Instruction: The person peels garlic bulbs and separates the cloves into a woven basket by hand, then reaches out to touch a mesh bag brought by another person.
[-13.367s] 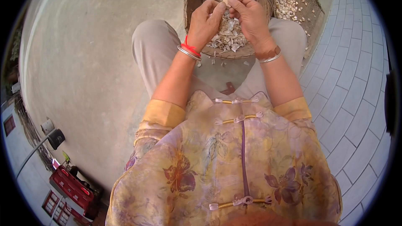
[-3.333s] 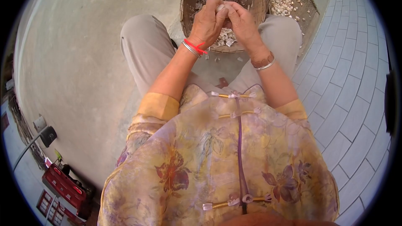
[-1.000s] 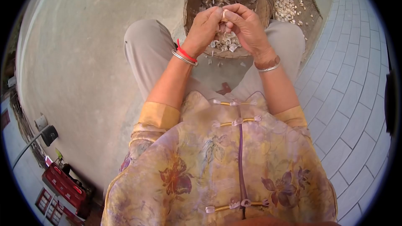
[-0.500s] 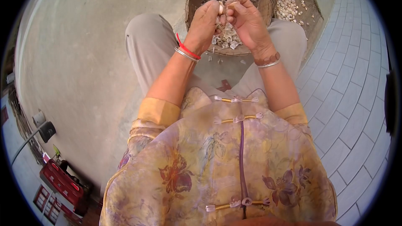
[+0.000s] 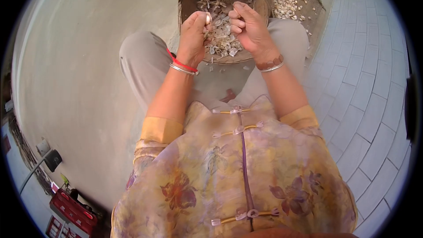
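Head view: where's the small white garlic clove (image 5: pixel 208 18)?

"My left hand (image 5: pixel 192 28) pinches it, near the brown woven basket (image 5: pixel 188 6). My right hand (image 5: pixel 249 24) has fingertips close together; I can't tell if they hold anything."

"How do I work it well?"

"Pinch softly, right above the basket."

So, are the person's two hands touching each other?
Apart. The head view shows a clear gap between the left hand and the right hand, with pale scraps in the basket visible through it.
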Demonstrator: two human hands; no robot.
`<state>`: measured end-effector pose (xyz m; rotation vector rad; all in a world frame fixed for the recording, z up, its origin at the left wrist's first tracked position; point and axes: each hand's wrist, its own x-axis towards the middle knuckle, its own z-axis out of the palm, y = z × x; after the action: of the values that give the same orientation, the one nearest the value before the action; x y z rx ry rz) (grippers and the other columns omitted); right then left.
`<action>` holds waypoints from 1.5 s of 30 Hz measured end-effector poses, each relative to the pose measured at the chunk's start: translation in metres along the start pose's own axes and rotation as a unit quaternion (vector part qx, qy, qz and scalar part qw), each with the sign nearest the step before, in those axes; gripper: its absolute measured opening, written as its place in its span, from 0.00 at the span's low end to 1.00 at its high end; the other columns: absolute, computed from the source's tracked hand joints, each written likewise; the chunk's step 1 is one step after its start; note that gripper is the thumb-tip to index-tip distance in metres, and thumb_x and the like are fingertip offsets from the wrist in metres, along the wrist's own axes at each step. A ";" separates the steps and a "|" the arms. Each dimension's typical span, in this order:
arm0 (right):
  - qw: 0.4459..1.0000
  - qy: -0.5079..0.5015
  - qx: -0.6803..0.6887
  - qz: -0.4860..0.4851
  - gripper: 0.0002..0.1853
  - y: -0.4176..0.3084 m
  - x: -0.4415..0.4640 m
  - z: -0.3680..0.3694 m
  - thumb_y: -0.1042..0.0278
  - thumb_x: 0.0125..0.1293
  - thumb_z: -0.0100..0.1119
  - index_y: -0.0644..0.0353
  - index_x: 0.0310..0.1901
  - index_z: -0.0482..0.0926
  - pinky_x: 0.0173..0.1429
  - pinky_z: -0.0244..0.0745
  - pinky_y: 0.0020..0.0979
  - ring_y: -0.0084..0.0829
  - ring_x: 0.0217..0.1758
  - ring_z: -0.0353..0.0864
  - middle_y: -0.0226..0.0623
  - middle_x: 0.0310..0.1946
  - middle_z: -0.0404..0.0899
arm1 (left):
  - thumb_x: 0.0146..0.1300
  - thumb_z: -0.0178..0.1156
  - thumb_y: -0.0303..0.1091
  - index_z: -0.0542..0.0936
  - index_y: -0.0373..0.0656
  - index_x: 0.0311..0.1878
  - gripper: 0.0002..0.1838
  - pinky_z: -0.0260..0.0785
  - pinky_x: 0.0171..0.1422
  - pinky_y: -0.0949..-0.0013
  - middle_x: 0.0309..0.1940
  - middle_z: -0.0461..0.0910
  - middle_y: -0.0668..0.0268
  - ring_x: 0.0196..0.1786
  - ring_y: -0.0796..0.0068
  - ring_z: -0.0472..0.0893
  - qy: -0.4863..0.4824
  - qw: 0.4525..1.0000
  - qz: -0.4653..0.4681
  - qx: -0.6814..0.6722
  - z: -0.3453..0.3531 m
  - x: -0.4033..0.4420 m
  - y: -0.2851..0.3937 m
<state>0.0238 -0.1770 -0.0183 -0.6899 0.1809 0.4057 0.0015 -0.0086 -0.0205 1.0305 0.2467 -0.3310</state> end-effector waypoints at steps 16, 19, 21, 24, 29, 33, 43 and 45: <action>0.975 0.042 -0.089 -0.200 0.17 -0.137 -0.062 -0.079 0.70 0.69 0.55 0.67 0.56 0.70 0.31 0.67 0.18 0.15 0.26 0.67 0.26 0.28 0.71 | 0.72 0.49 0.40 0.73 0.49 0.33 0.11 0.51 0.24 0.79 0.21 0.66 0.77 0.21 0.86 0.60 0.033 0.999 -0.010 0.001 0.002 0.004 -0.005; 0.959 0.105 -0.137 -0.225 0.17 -0.160 -0.048 -0.106 0.70 0.69 0.55 0.68 0.56 0.69 0.32 0.69 0.20 0.17 0.27 0.67 0.26 0.28 0.70 | 0.72 0.49 0.41 0.73 0.49 0.33 0.11 0.52 0.24 0.79 0.21 0.66 0.77 0.21 0.86 0.61 0.039 0.999 -0.018 0.019 0.001 0.006 -0.007; 0.935 0.188 -0.195 -0.230 0.16 -0.179 -0.024 -0.138 0.71 0.70 0.53 0.68 0.55 0.69 0.36 0.73 0.22 0.19 0.30 0.71 0.30 0.30 0.72 | 0.72 0.50 0.40 0.73 0.49 0.34 0.11 0.53 0.24 0.79 0.21 0.67 0.77 0.21 0.86 0.62 0.037 0.999 -0.019 0.016 0.005 0.007 -0.007; 0.907 0.280 -0.208 -0.237 0.15 -0.200 0.003 -0.149 0.69 0.69 0.54 0.67 0.53 0.70 0.41 0.77 0.24 0.22 0.35 0.75 0.35 0.34 0.75 | 0.71 0.50 0.40 0.74 0.49 0.34 0.10 0.54 0.24 0.80 0.23 0.70 0.76 0.22 0.86 0.65 0.037 0.999 -0.026 0.020 0.006 0.003 -0.011; 0.901 0.141 -0.345 -0.219 0.12 -0.184 0.006 -0.088 0.66 0.69 0.57 0.65 0.47 0.75 0.44 0.77 0.24 0.21 0.36 0.77 0.32 0.34 0.77 | 0.70 0.53 0.38 0.74 0.48 0.33 0.08 0.59 0.25 0.82 0.28 0.77 0.74 0.25 0.88 0.69 0.041 0.999 -0.013 0.027 0.008 0.004 -0.012; 0.867 0.014 -0.495 -0.066 0.11 -0.079 -0.016 0.007 0.65 0.67 0.59 0.64 0.43 0.77 0.38 0.78 0.23 0.19 0.31 0.77 0.29 0.30 0.78 | 0.70 0.55 0.38 0.74 0.49 0.34 0.08 0.58 0.25 0.82 0.28 0.77 0.75 0.24 0.89 0.69 0.032 0.998 0.043 0.034 0.011 0.006 -0.016; 0.918 -0.008 -0.396 -0.005 0.09 0.002 -0.014 0.016 0.66 0.70 0.54 0.63 0.38 0.76 0.33 0.77 0.24 0.17 0.27 0.75 0.28 0.27 0.76 | 0.67 0.59 0.40 0.76 0.49 0.31 0.09 0.57 0.25 0.82 0.25 0.75 0.79 0.25 0.90 0.69 0.013 0.997 0.059 0.048 0.012 -0.008 -0.005; 0.933 -0.003 -0.359 -0.003 0.09 0.007 -0.015 0.012 0.65 0.71 0.52 0.61 0.37 0.76 0.34 0.76 0.23 0.16 0.27 0.73 0.26 0.28 0.75 | 0.67 0.59 0.40 0.76 0.49 0.31 0.10 0.57 0.24 0.82 0.24 0.75 0.79 0.24 0.90 0.69 0.001 0.998 0.059 0.037 0.009 -0.006 -0.006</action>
<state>0.0077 -0.1690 -0.0085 -1.4109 0.0159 0.4705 -0.0059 -0.0182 -0.0191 1.1136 0.1746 -0.2333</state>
